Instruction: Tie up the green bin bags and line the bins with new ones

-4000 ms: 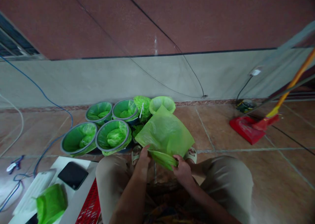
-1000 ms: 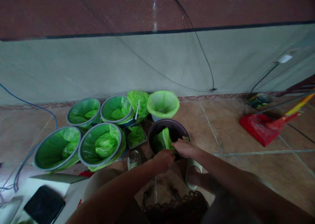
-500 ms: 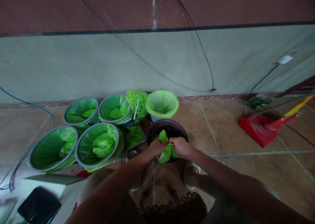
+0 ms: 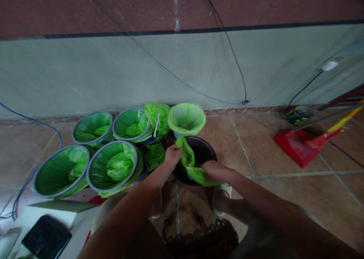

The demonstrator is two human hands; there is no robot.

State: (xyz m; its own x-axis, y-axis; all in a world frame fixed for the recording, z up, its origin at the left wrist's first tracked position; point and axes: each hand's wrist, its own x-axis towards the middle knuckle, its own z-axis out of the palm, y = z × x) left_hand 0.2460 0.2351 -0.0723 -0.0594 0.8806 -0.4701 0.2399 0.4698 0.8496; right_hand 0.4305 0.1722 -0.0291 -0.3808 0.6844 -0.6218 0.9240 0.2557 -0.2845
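A dark purple bin (image 4: 209,147) stands on the floor between my feet. Over it stretches a green plastic bag (image 4: 186,156), drawn along the bin's left and front rim. My left hand (image 4: 173,155) is closed on the bag's edge at the left of the rim. At the front right, my right hand (image 4: 214,170) grips another part of the same bag, its fingertips hidden inside the bin. Just behind is a white bin lined with green plastic (image 4: 187,118), its liner folded over the rim.
On the left stand several grey-rimmed bins (image 4: 112,168) with green liners. A tied green bag (image 4: 158,116) leans by the wall, near a small lined container (image 4: 155,155). A red dustpan (image 4: 295,145) lies at right; a black device (image 4: 47,236) rests on a white box (image 4: 75,206).
My left hand has moved left and up to the bin's rim, and my right hand slightly right. The bag, bunched between them before, is now spread wider.
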